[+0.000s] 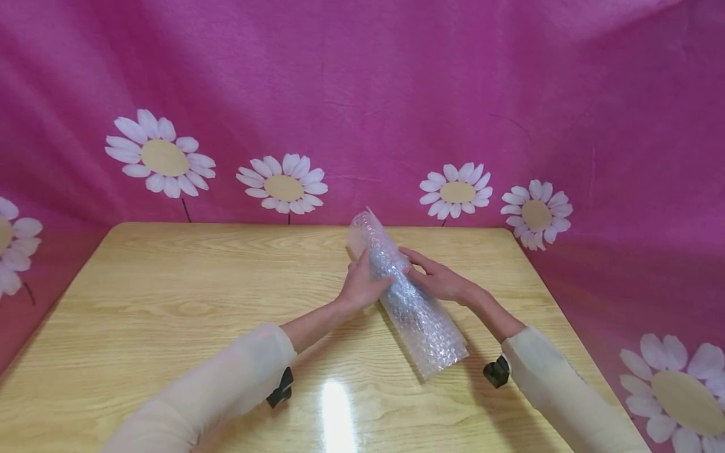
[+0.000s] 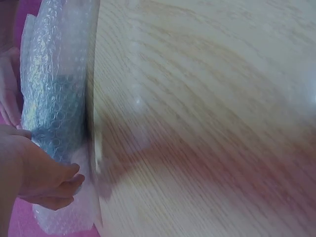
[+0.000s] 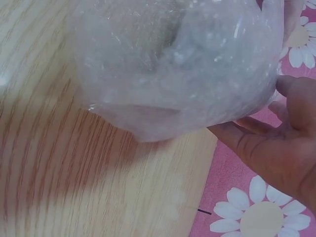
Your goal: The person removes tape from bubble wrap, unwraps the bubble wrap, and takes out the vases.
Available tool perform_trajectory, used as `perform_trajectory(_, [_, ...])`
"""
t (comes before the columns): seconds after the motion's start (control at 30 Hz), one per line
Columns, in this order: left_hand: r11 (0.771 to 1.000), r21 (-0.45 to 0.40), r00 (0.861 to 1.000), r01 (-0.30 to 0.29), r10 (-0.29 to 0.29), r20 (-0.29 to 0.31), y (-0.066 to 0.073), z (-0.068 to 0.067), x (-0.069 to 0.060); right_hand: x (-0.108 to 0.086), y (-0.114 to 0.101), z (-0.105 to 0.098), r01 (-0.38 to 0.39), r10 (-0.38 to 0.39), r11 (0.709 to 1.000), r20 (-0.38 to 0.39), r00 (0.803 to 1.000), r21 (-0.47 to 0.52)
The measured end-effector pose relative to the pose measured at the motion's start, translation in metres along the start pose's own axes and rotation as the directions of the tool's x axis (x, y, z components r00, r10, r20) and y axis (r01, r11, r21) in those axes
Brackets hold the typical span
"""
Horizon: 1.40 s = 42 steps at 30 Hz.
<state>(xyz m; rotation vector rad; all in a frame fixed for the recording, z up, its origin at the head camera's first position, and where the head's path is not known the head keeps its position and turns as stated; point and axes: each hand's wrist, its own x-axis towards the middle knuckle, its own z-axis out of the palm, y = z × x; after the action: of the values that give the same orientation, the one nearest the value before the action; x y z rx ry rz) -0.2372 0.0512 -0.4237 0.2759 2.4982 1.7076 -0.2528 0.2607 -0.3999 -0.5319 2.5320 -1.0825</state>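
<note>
A long roll of bubble wrap [image 1: 421,321] lies slantwise over the right half of the table, its far end at the back edge. Something darker, bluish-green, shows through its middle [image 2: 61,108] in the left wrist view; I cannot tell what it is. My left hand [image 1: 362,284] grips the roll from the left, thumb over the top and fingers at the side. From the right, my right hand [image 1: 438,278] holds it near the middle, thumb on the wrap. In the right wrist view, the fingers of my right hand [image 3: 281,143] reach under the wrap's edge.
The pale wooden table [image 1: 198,302] extends to the left and front of the roll. A pink cloth [image 1: 362,94] printed with white daisies hangs behind the table and along its sides. Black devices [image 1: 497,371] sit at both sleeve cuffs.
</note>
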Motion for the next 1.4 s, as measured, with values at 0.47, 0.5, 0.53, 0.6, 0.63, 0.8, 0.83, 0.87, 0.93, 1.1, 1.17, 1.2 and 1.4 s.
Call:
perform_trajectory(0.47, [0.997,-0.057,0.999,-0.049,0.05,0.013,-0.004,0.005,-0.001,-0.001,0.0,0.002,0.019,-0.017,0.998,-0.024,1.0,0.063])
perform_trajectory(0.5, [0.997,-0.07,0.999,-0.044,0.045,0.011,-0.004,0.006,0.0,-0.002,-0.001,0.002,0.017,-0.016,0.997,-0.024,1.0,0.069])
perform_trajectory(0.53, [0.995,-0.087,0.999,-0.039,0.04,0.009,-0.004,0.006,0.0,-0.002,-0.001,0.003,0.016,-0.014,0.997,-0.024,1.0,0.074])
perform_trajectory(0.6, [0.992,-0.126,1.0,-0.017,0.019,0.008,-0.005,0.006,0.001,-0.002,0.0,0.003,0.017,-0.015,0.997,-0.03,0.999,0.075])
perform_trajectory(0.63, [0.989,-0.149,1.0,-0.012,0.013,0.006,-0.005,0.007,0.001,-0.002,0.001,0.003,0.019,-0.017,0.997,-0.033,0.999,0.077])
perform_trajectory(0.8, [0.963,-0.264,0.999,0.047,-0.045,0.016,-0.005,0.01,0.003,0.0,0.004,0.004,0.041,-0.037,0.995,-0.047,0.998,0.088])
perform_trajectory(0.83, [0.957,-0.286,0.999,0.053,-0.051,0.016,-0.005,0.011,0.003,0.0,0.005,0.004,0.045,-0.041,0.995,-0.048,0.998,0.091])
perform_trajectory(0.87, [0.951,-0.301,0.998,0.066,-0.064,0.019,-0.005,0.011,0.004,0.0,0.005,0.004,0.046,-0.042,0.994,-0.049,0.998,0.094])
perform_trajectory(0.93, [0.944,-0.318,0.996,0.091,-0.09,0.019,-0.004,0.011,0.003,0.001,0.006,0.005,0.044,-0.039,0.994,-0.049,0.998,0.098])
perform_trajectory(1.1, [0.942,-0.308,0.991,0.129,-0.129,0.018,-0.002,0.011,0.004,0.0,0.004,0.004,0.019,-0.014,0.996,-0.05,0.999,0.091])
perform_trajectory(1.17, [0.945,-0.301,0.991,0.129,-0.13,0.018,-0.002,0.011,0.004,-0.001,0.002,0.004,0.016,-0.011,0.997,-0.056,0.998,0.081])
perform_trajectory(1.2, [0.944,-0.302,0.991,0.129,-0.129,0.02,-0.002,0.011,0.004,-0.001,0.001,0.004,0.017,-0.013,0.997,-0.06,0.998,0.078])
perform_trajectory(1.4, [0.941,-0.308,0.99,0.141,-0.139,0.028,-0.004,0.01,0.006,-0.002,-0.004,0.004,0.025,-0.022,0.999,-0.069,0.997,0.047])
